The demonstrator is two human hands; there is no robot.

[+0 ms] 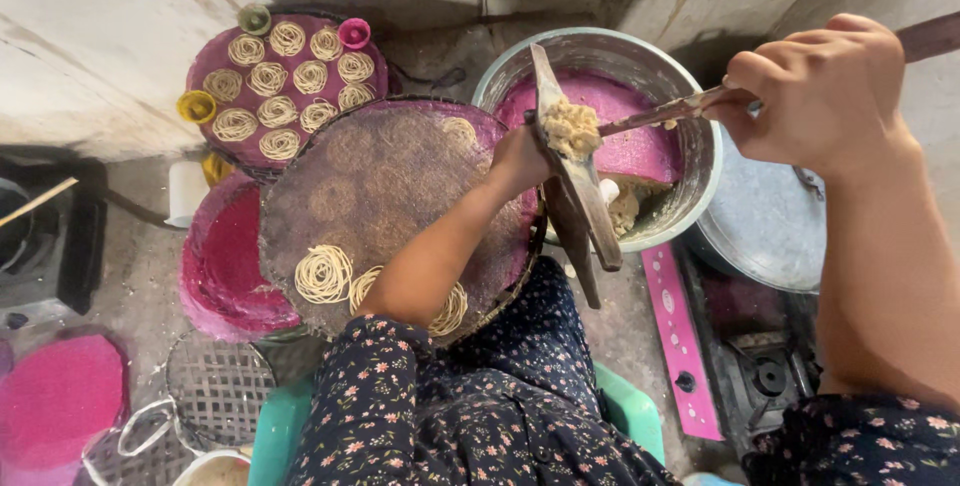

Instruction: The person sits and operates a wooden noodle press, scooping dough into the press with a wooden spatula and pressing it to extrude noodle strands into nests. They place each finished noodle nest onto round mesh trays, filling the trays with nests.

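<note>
So the left arm reaches forward across a round woven tray [400, 176], and the left hand [518, 159] is wrapped around the wooden press [575, 181], holding it tilted over the rim of the big metal bowl [690, 106]. The right arm comes in from the right side with the wrist bent, right hand [820, 86] closed on the handle of a flat spatula [660, 114] whose tip touches the lump of dough [572, 128] sitting on the top of the press. So the dough is just right of the left hand and well left of the right hand, out at the spatula's end.

More dough sits down in the bowl, which has a pink lining. Counting noodle coils: three on the near tray by the forearm, one partly hidden, and eleven on the far pink tray [290, 86]. Four small coloured cups sit on that tray's edge. A metal lid [765, 226] lies right of the bowl.
</note>
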